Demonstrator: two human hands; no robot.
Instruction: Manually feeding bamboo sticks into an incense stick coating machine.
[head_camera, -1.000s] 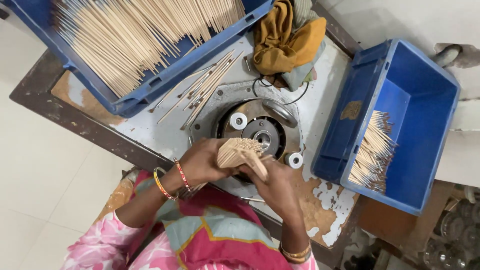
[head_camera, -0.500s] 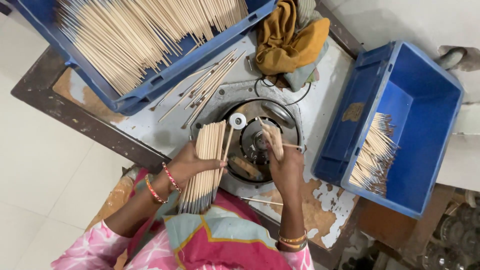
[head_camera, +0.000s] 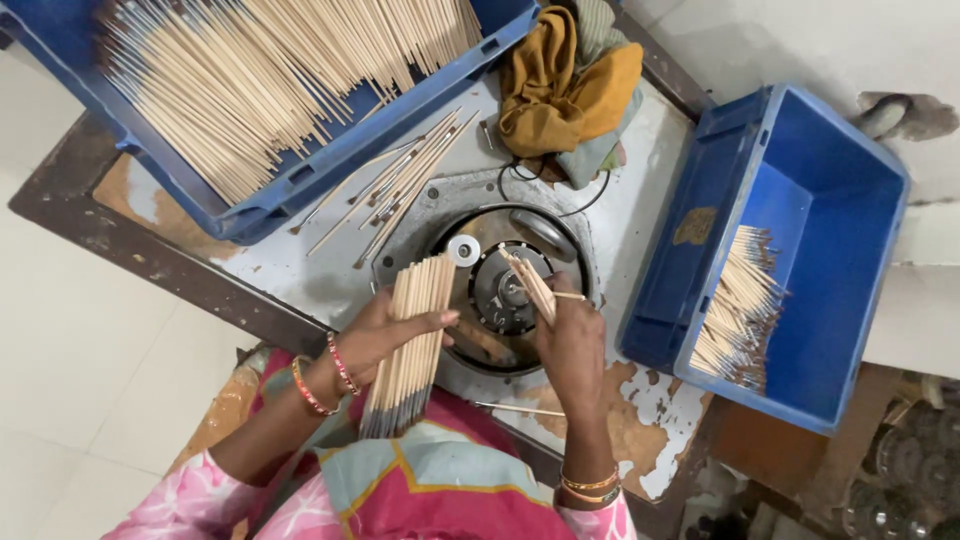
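My left hand (head_camera: 380, 335) grips a thick bundle of thin wooden sticks (head_camera: 412, 340), held lengthwise with dark-tipped ends toward my lap. My right hand (head_camera: 570, 335) holds a few sticks (head_camera: 530, 283) fanned over a round metal machine disc (head_camera: 505, 290) set in the worktable. A small white roller (head_camera: 463, 250) sits at the disc's upper left edge, just beside the bundle's far end.
A large blue crate (head_camera: 300, 175) full of plain sticks stands at the upper left. Loose sticks (head_camera: 400, 190) lie next to it. A second blue crate (head_camera: 830, 250) at the right holds a smaller pile of sticks. Crumpled ochre cloth (head_camera: 565, 85) lies behind the machine.
A second ago both hands clasped the bundle together over the disc. Now the left hand holds the bundle lengthwise alone, and the right hand has drawn off a few sticks over the disc.
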